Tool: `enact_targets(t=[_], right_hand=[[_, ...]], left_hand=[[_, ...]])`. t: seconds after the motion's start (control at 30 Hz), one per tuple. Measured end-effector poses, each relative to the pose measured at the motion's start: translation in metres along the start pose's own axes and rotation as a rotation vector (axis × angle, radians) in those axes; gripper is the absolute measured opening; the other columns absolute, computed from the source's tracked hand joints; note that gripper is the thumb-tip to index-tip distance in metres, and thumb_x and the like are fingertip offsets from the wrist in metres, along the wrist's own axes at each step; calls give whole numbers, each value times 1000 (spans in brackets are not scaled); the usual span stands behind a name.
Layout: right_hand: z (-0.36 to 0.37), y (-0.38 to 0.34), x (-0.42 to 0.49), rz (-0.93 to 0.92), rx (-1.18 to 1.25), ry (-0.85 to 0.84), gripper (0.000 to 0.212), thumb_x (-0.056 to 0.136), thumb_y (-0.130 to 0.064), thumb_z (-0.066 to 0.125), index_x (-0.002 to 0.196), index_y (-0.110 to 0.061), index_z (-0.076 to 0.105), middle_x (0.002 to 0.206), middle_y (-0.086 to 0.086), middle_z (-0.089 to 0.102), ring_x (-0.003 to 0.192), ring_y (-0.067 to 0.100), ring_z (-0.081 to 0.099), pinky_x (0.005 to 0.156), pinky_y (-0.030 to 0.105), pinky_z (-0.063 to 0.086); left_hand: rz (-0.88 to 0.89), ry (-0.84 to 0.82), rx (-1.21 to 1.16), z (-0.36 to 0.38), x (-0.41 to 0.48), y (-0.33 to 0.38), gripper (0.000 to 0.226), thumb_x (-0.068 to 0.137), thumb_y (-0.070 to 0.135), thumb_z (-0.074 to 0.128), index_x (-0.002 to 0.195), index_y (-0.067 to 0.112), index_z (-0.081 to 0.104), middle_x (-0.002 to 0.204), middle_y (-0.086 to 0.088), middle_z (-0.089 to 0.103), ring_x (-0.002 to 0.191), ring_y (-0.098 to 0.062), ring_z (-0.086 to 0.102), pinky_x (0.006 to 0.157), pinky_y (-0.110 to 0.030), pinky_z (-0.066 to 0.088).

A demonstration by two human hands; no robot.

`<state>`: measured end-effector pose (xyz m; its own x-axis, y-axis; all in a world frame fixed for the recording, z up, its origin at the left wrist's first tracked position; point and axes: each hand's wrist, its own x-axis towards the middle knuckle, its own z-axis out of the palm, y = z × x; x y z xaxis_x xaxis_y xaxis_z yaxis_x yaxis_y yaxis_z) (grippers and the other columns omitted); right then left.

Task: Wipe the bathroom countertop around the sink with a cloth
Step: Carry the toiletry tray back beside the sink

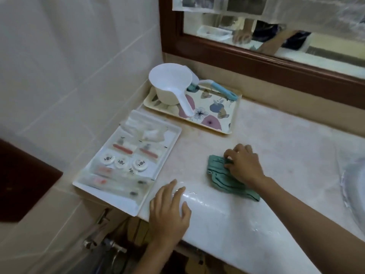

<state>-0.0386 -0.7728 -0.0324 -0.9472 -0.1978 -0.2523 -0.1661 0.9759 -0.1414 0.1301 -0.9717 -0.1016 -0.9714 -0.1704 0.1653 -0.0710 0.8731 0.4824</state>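
"Green cloth [227, 177] lies bunched on the marble countertop [286, 139], left of the sink [353, 194] and right of the white tray [126, 204]. The right hand [245, 165] is on its right part, fingers curled down and pinching the folds. What worries you?"

"That tray first. Its near corner looks to reach past the counter's near edge, so a wide sweep left could nudge it and spill the toiletry packets [126, 149] to the floor"

"And the left hand [169, 208]?"

"It rests flat on the rounded near edge, fingers spread, holding nothing. There's a wet sheen just right of it. If weight goes on that palm, I'd guess it could slide"

"Anything at the far side?"

"The floral tray [209, 107] carries a white plastic dipper [169, 84] whose handle points toward the near side. A push of the cloth that way might catch the tray's rim and shift it, or drive water under it. Also, bunched like this, the cloth covers little, so streaks could be left behind"

"Can you read any brand or label?"

"No. The packets show pink bands and a small dark motif, and the round lids [120, 162] carry the same kind of mark, but it's all too small and blurred to make out. The dipper and cloth show no writing I can see"
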Motion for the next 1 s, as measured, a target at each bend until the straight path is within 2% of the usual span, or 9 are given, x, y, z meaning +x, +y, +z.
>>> enact_targets(t=[0.17,0.3,0.47,0.53,0.63,0.7,0.77,0.83,1.0], right_hand=[[6,-31,-10,94,28,174,47,84,-11,56,130,-20,49,132,9,42,118,30,31,94,43,32],[5,-82,15,-175,224,179,33,85,-16,63,118,-15,59,122,11,51,112,32,40,93,45,39],[6,-152,60,-385,386,114,30,91,-17,60,119,-7,59,122,13,54,118,31,43,97,36,36],[2,-174,83,-400,362,117,38,93,-21,57,128,-6,53,132,14,50,124,31,41,102,38,35],[-3,-194,115,-349,294,90,46,95,-25,50,136,-5,43,139,16,43,125,34,39,100,40,35],[-2,-198,131,-285,288,37,41,96,-27,47,129,-3,47,133,18,47,118,36,45,92,40,38],[-1,-201,137,-260,331,-24,32,93,-32,45,106,-6,57,115,18,55,106,36,53,80,38,41],[4,-199,136,-247,409,-25,28,85,-40,41,79,-14,51,95,14,56,92,33,55,69,35,38],[22,-179,118,-161,474,58,22,89,-24,45,70,-15,46,86,15,49,88,28,48,71,32,30]], left_hand=[[-41,-38,-202,-10,5,0,38,76,29,56,111,26,71,135,8,58,118,-14,52,89,-34,48],[-130,123,-441,-47,6,-16,29,82,23,53,106,20,71,125,13,59,118,-2,53,99,-17,42],[-495,405,-511,-101,8,-63,28,85,12,58,95,38,63,110,25,53,106,-4,57,81,-18,48],[-665,421,-478,-107,9,-82,34,87,8,63,102,39,60,116,16,48,107,-13,56,84,-31,52],[-901,311,-404,-106,11,-96,55,90,20,63,141,23,43,139,3,33,115,-12,44,85,-32,45],[-985,231,-412,-100,12,-97,70,92,31,60,152,19,27,147,-1,26,119,-19,47,90,-39,47],[-1032,160,-445,-95,17,-95,65,93,35,57,150,16,31,146,-5,28,118,-29,52,93,-45,48],[-1054,147,-456,-92,21,-93,55,94,32,57,143,13,41,140,-9,34,109,-30,55,87,-40,48],[-1102,216,-519,-93,25,-89,43,91,12,56,133,7,48,131,-12,41,97,-28,53,85,-41,48]])
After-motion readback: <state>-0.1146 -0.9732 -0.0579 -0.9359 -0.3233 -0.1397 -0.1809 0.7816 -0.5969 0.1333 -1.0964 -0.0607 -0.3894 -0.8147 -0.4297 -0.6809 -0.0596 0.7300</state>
